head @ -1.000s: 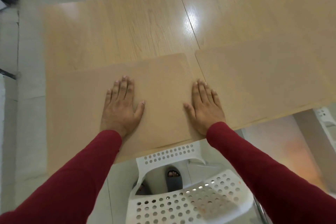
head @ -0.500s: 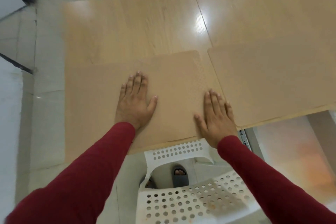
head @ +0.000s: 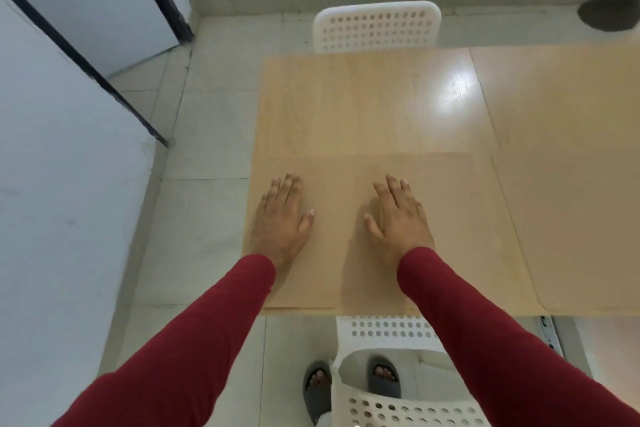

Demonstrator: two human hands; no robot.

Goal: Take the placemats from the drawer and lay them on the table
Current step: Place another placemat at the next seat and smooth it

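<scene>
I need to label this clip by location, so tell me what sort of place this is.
Probably a home dining area: a glossy light wooden table with white perforated plastic chairs pushed up on opposite sides, beige rectangular placemats laid on it, and pale floor tiles beneath.

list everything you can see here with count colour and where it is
placemat: 2, tan, flat on the table; one under both hands, the second beside it toward the right edge of view
table: 1, light wood
chair: 2, white, perforated; one at the far side of the table, one at the near side
floor: pale tiles
slippers: 2, grey, on the feet by the near chair
left hand: flat on the near placemat
right hand: flat on the same placemat
sleeves: 2, dark red
</scene>
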